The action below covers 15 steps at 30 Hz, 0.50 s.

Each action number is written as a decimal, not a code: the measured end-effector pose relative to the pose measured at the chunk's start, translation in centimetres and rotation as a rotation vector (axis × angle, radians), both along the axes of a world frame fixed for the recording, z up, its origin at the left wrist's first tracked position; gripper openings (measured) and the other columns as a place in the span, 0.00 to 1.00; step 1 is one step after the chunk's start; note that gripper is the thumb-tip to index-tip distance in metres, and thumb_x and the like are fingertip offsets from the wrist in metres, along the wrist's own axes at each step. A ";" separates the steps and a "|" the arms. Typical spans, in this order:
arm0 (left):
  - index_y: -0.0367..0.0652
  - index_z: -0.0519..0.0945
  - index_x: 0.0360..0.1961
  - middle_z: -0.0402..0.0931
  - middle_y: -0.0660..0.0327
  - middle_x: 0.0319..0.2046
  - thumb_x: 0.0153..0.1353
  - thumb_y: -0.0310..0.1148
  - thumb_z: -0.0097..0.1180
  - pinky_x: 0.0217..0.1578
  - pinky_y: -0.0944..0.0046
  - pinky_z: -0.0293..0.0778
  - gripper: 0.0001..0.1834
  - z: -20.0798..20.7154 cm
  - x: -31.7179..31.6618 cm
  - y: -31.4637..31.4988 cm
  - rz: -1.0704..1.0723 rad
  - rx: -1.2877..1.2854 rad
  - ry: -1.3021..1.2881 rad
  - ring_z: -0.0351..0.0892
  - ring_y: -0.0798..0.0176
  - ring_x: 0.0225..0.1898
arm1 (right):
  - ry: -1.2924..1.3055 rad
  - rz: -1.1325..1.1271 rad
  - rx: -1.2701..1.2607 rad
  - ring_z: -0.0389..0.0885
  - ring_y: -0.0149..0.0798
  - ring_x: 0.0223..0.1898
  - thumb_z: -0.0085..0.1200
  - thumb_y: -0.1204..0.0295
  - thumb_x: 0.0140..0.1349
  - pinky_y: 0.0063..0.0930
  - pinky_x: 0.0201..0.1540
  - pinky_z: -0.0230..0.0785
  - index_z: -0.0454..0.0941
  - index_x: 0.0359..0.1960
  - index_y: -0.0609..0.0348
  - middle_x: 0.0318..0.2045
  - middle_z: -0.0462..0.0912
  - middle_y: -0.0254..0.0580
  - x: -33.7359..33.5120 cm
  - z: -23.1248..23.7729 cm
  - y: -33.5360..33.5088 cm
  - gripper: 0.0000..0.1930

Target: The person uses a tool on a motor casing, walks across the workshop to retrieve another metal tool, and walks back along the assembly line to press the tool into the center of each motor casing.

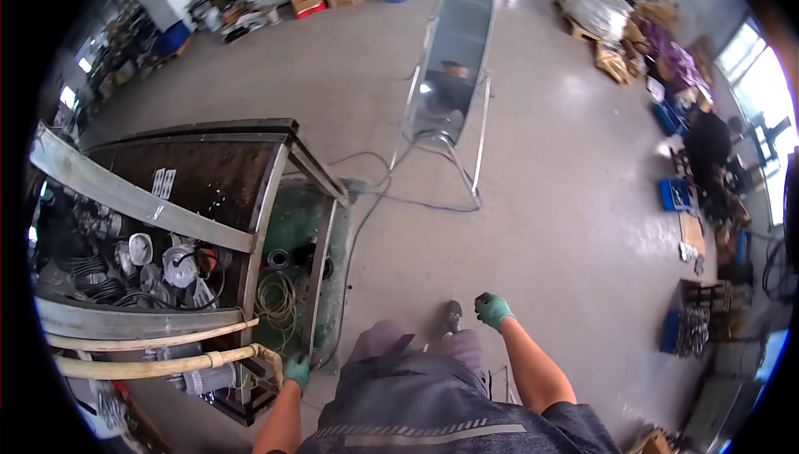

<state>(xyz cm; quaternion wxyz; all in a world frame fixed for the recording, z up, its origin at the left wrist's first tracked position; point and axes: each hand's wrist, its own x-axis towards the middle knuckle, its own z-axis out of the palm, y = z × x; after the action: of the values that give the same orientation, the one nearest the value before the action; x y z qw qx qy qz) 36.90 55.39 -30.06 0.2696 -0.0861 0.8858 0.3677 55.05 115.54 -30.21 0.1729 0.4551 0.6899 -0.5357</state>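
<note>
On my left stands the dark-brown, metal-framed table (212, 181) where I seem to be taking position, green-gloved left grip (296, 371) near its frame (320, 283), green-gloved right grip (494, 311) above grey floor (541, 229), whether closed I cannot tell, and moving calls for sure footing.

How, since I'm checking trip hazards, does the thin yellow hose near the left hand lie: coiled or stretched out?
Coiled: the hose forms round loops on the green surface.

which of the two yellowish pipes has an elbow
The lower pipe: its elbow turns down near the left hand; the upper pipe shows none.
</note>
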 end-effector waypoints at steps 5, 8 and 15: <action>0.48 0.78 0.41 0.80 0.59 0.33 0.64 0.39 0.49 0.25 0.52 0.74 0.10 -0.4 12.4 -5.1 0.582 0.123 -0.775 0.80 0.58 0.28 | 0.088 0.492 0.143 0.85 0.35 0.28 0.51 0.63 0.63 0.32 0.35 0.77 0.81 0.42 0.58 0.30 0.85 0.44 -15.6 1.0 5.7 0.13; 0.47 0.78 0.45 0.81 0.59 0.35 0.64 0.39 0.49 0.29 0.51 0.76 0.12 0.9 16.5 1.1 0.720 -0.041 -0.685 0.81 0.55 0.32 | 0.078 0.710 0.175 0.86 0.46 0.31 0.49 0.61 0.63 0.39 0.37 0.76 0.81 0.41 0.55 0.32 0.85 0.51 -25.4 2.0 7.0 0.14; 0.46 0.78 0.48 0.80 0.57 0.41 0.65 0.42 0.50 0.36 0.49 0.78 0.16 -1.0 7.2 15.1 0.999 0.298 -0.607 0.81 0.53 0.40 | 0.265 0.898 0.277 0.85 0.52 0.36 0.50 0.59 0.61 0.40 0.42 0.76 0.81 0.41 0.55 0.35 0.84 0.54 -53.0 2.0 7.4 0.15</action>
<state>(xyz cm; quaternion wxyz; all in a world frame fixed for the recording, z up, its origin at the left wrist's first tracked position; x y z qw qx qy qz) 44.13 70.51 -31.05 0.3142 -0.5541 0.5606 0.5291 2.08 122.96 -28.22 0.2354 0.0593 0.8989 -0.3648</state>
